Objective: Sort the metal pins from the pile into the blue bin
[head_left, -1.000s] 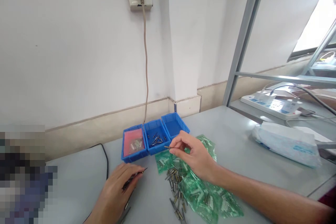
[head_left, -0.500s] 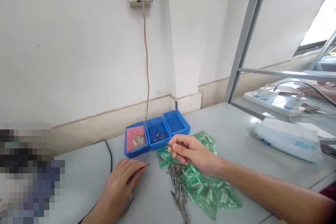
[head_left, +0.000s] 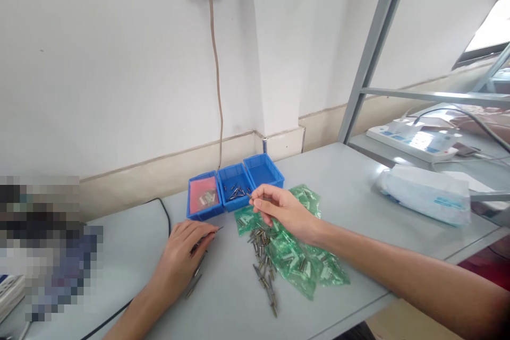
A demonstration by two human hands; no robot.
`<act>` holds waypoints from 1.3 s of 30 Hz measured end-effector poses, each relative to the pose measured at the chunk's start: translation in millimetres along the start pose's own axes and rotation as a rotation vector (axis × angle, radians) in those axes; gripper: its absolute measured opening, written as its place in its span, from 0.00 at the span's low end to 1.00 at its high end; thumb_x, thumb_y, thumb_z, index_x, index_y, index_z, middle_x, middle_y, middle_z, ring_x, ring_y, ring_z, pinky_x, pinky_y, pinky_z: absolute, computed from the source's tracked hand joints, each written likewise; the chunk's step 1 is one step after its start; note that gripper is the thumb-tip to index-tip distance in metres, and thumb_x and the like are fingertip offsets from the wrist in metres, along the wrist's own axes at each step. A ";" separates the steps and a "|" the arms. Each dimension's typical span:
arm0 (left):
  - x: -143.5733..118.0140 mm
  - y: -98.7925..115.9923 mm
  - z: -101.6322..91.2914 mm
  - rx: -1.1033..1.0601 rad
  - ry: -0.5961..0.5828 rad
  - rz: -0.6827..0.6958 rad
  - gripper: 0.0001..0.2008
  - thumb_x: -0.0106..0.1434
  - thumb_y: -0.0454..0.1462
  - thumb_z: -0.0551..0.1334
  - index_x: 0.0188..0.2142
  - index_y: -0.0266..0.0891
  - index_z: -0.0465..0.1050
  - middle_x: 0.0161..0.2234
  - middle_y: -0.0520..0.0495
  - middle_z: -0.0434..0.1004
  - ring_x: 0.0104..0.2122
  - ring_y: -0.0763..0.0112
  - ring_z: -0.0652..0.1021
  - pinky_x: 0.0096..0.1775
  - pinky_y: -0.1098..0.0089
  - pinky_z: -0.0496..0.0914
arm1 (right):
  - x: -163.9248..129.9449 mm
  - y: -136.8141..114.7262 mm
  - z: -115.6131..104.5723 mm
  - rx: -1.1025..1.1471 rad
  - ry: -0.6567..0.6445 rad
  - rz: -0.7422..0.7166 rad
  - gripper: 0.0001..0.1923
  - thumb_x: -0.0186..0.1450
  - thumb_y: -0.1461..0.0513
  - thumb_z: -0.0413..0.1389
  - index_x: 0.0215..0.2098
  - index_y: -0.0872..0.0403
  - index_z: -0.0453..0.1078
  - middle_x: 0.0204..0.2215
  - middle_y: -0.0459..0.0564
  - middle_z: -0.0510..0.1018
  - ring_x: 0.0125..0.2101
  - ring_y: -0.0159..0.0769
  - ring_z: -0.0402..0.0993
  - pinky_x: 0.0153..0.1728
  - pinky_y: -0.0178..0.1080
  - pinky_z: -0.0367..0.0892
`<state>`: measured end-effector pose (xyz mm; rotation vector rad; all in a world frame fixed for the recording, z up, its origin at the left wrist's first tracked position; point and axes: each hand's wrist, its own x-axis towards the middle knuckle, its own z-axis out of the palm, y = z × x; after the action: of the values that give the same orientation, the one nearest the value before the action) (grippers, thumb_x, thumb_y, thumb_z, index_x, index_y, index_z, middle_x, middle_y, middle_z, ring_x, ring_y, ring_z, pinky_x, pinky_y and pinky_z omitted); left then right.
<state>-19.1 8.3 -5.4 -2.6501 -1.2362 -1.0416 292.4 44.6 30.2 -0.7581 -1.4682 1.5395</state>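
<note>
My left hand (head_left: pixel 181 252) rests low over the table, its fingers closed around a thin metal pin-like part whose tip sticks out past the fingertips. Under and beside that hand lie a few more metal pins (head_left: pixel 194 286). My right hand (head_left: pixel 285 212) pinches a small metal part (head_left: pixel 249 196) between thumb and forefinger, in front of the middle blue bin (head_left: pixel 231 174). That bin holds several metal pieces. Below the right hand is a loose pile of metal pins (head_left: pixel 261 241), partly bordered by green plastic bags (head_left: pixel 292 265) with more parts inside.
The left blue bin (head_left: pixel 204 217) contains a pink sheet and a clear packet. A third blue bin (head_left: pixel 263 170) stands at the right. A black cable (head_left: pixel 169 212) runs by my left arm. A white soft pack (head_left: pixel 426 194) and a power strip (head_left: pixel 410 143) are at right.
The camera view has tilted down a little, so the table sits higher in the picture. Both hands keep their closed grips and have hardly moved relative to the bins.
</note>
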 end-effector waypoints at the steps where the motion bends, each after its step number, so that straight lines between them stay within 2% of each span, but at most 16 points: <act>1: 0.0 0.1 0.1 0.002 -0.003 -0.001 0.07 0.77 0.38 0.62 0.50 0.45 0.80 0.44 0.49 0.86 0.43 0.63 0.82 0.49 0.62 0.72 | -0.7 0.3 0.2 -0.128 0.041 -0.060 0.13 0.73 0.50 0.63 0.44 0.51 0.74 0.35 0.45 0.75 0.29 0.32 0.68 0.32 0.37 0.64; 4: -0.3 -0.3 0.7 0.008 -0.009 -0.009 0.07 0.78 0.38 0.62 0.50 0.45 0.80 0.44 0.48 0.86 0.43 0.63 0.82 0.49 0.61 0.71 | -4.4 -1.2 2.3 -0.443 0.139 -0.235 0.07 0.74 0.56 0.62 0.44 0.50 0.77 0.35 0.46 0.76 0.35 0.36 0.72 0.38 0.39 0.66; 8: -1.6 -1.5 1.3 0.012 -0.011 -0.018 0.08 0.78 0.38 0.62 0.50 0.46 0.80 0.44 0.48 0.86 0.44 0.62 0.82 0.50 0.60 0.71 | -8.1 -4.2 6.1 -0.538 0.145 -0.310 0.03 0.73 0.59 0.62 0.42 0.50 0.78 0.37 0.47 0.76 0.34 0.36 0.73 0.38 0.40 0.67; 11: -2.6 -1.7 1.3 0.017 -0.027 -0.035 0.08 0.78 0.38 0.61 0.50 0.46 0.80 0.44 0.47 0.86 0.44 0.61 0.82 0.50 0.59 0.71 | -7.3 -4.6 6.6 -0.447 0.111 -0.260 0.04 0.71 0.58 0.65 0.39 0.50 0.78 0.36 0.47 0.76 0.34 0.36 0.72 0.38 0.40 0.68; 14: -2.6 -1.6 1.1 0.017 -0.031 -0.039 0.08 0.78 0.39 0.61 0.50 0.45 0.80 0.44 0.47 0.86 0.44 0.61 0.82 0.50 0.59 0.71 | -5.2 -3.8 5.8 -0.274 0.034 -0.159 0.10 0.67 0.55 0.69 0.37 0.51 0.76 0.35 0.46 0.77 0.34 0.36 0.73 0.40 0.41 0.69; 18: -1.0 -0.7 0.6 0.027 -0.036 -0.039 0.09 0.78 0.40 0.61 0.49 0.45 0.81 0.44 0.46 0.86 0.43 0.61 0.82 0.49 0.59 0.72 | -3.7 -3.1 5.1 -0.049 -0.112 -0.030 0.17 0.66 0.50 0.70 0.38 0.52 0.73 0.33 0.46 0.78 0.32 0.35 0.73 0.36 0.39 0.70; 21: 0.1 0.2 0.4 0.021 -0.041 -0.031 0.10 0.78 0.40 0.60 0.49 0.45 0.81 0.43 0.46 0.86 0.43 0.61 0.83 0.49 0.60 0.73 | -3.0 -2.8 4.9 0.091 -0.161 0.050 0.21 0.65 0.47 0.70 0.40 0.52 0.71 0.34 0.47 0.80 0.32 0.34 0.75 0.35 0.39 0.71; 29: -1.4 -0.2 0.7 0.017 -0.037 -0.031 0.10 0.79 0.39 0.60 0.51 0.45 0.81 0.46 0.46 0.85 0.45 0.62 0.82 0.51 0.60 0.73 | -0.6 3.5 -0.9 0.337 -0.130 0.153 0.19 0.68 0.49 0.69 0.42 0.54 0.74 0.32 0.44 0.76 0.28 0.28 0.70 0.34 0.35 0.66; 35: -2.0 -0.1 2.1 0.013 -0.024 -0.019 0.10 0.79 0.39 0.60 0.52 0.45 0.80 0.46 0.46 0.85 0.45 0.62 0.82 0.51 0.60 0.74 | -0.1 4.2 -1.0 0.361 -0.125 0.159 0.18 0.68 0.50 0.70 0.42 0.56 0.76 0.33 0.45 0.75 0.27 0.28 0.68 0.33 0.35 0.65; 39: -2.7 -0.2 2.6 0.018 -0.028 -0.027 0.10 0.79 0.39 0.60 0.53 0.45 0.79 0.47 0.45 0.85 0.46 0.61 0.82 0.51 0.60 0.72 | -0.5 2.9 0.3 0.377 -0.108 0.169 0.18 0.68 0.50 0.69 0.38 0.55 0.73 0.31 0.44 0.73 0.27 0.29 0.67 0.32 0.35 0.63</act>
<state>-19.0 7.4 -9.0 -2.6511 -1.2832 -0.9948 291.9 44.2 27.3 -0.5921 -1.1601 1.9418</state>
